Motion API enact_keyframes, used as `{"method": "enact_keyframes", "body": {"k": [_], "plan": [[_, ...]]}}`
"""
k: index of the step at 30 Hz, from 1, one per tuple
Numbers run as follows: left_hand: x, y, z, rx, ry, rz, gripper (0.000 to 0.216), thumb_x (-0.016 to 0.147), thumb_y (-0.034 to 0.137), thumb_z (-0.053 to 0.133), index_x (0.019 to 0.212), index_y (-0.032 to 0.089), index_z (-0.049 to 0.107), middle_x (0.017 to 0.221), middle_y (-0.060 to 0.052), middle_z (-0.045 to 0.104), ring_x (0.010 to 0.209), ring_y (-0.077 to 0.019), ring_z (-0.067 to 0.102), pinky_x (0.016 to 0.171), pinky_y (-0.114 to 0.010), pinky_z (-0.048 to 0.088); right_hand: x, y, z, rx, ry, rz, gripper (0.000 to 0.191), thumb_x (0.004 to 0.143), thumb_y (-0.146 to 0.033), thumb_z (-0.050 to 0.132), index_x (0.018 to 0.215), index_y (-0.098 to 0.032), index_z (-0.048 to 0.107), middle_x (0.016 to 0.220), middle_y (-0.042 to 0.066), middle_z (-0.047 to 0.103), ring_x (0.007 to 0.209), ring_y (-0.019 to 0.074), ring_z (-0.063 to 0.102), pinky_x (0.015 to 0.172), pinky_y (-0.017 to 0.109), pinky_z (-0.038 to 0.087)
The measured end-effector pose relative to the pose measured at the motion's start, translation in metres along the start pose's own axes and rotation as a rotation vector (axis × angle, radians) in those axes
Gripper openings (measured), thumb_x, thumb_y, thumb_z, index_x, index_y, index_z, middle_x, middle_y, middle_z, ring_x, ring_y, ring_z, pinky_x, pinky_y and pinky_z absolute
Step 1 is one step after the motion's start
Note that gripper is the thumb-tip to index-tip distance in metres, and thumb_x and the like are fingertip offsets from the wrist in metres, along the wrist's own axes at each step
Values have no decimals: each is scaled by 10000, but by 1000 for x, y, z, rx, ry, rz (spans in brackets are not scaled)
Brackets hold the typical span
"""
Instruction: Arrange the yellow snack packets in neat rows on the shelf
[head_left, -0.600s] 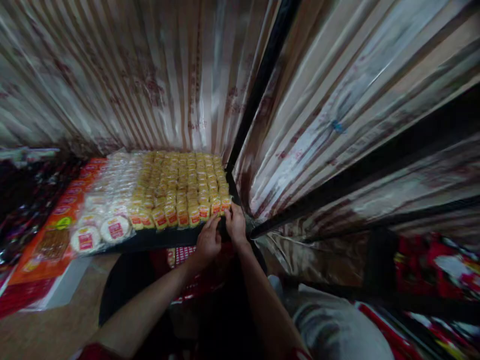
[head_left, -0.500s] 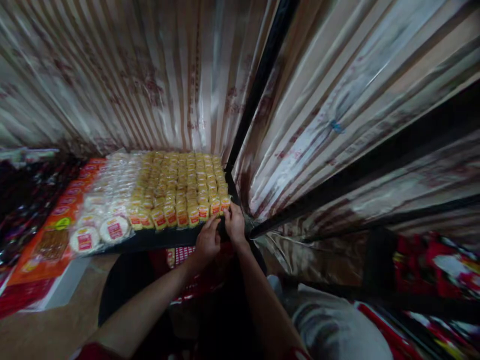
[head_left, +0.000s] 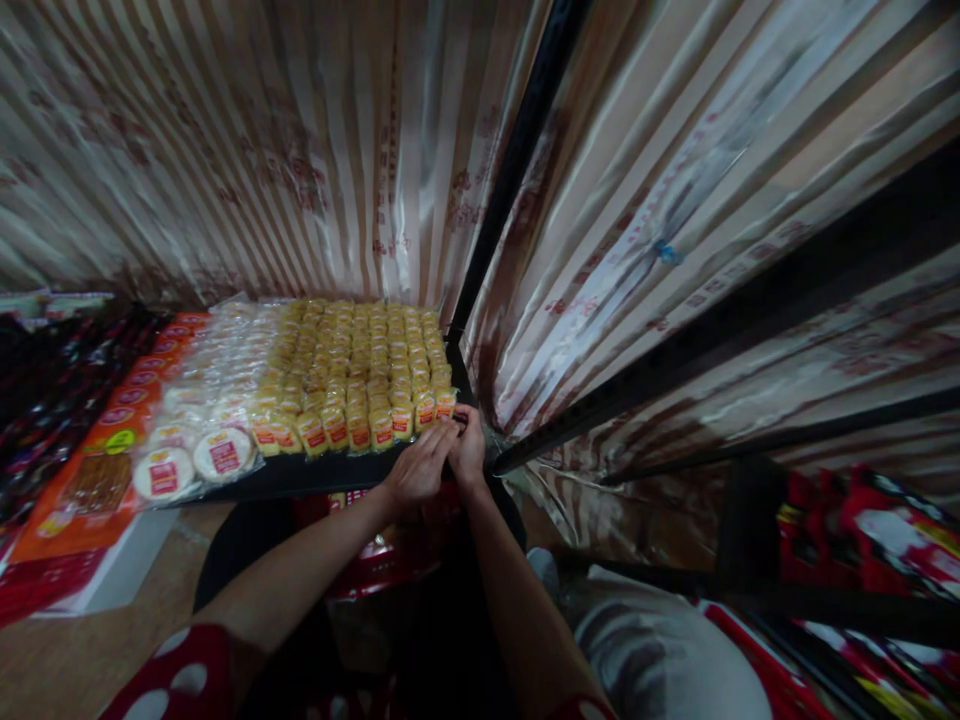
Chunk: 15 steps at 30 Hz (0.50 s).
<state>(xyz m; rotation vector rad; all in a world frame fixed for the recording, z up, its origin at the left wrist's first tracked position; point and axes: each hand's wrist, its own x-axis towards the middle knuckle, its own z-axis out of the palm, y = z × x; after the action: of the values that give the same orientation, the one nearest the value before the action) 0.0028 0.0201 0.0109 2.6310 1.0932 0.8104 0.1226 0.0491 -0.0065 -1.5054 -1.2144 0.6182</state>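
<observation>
Rows of small yellow cakes in clear wrappers (head_left: 360, 370) stand packed on a dark shelf (head_left: 300, 476), with red labels on the front ones. At the front right corner of these rows, my right hand (head_left: 469, 450) has its fingers curled beside the last wrapped cake; anything inside them is hidden. My left hand (head_left: 420, 466) lies just in front of the shelf edge, fingers stretched out and reaching to the right fingers. No object shows in it. White round wrapped cakes (head_left: 223, 455) stand to the left of the yellow ones.
Orange packets (head_left: 90, 505) and dark shiny packets (head_left: 67, 400) lie farther left. A black upright post (head_left: 499, 220) and striped plastic sheeting (head_left: 337, 150) close off the back and right. Red packets (head_left: 814, 530) sit on a rack at right; a white sack (head_left: 660, 650) is below.
My left hand has moved up and right, its fingers now meeting the right hand's. The right hand's fingers have curled in. The view has shifted slightly.
</observation>
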Motion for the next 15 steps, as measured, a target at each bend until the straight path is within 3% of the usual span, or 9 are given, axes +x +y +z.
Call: {"method": "enact_keyframes", "body": {"k": [15], "plan": [[-9,-10,17,48,79,-6,491,850,63,287,1329,-1,375,1401,-212,398,1364,-242,275,1094,-436,350,3,-5,1,29,14,-13,171,769,-294,535,914,-208,507,869,34,600,795,160,598,733,313,516]]}}
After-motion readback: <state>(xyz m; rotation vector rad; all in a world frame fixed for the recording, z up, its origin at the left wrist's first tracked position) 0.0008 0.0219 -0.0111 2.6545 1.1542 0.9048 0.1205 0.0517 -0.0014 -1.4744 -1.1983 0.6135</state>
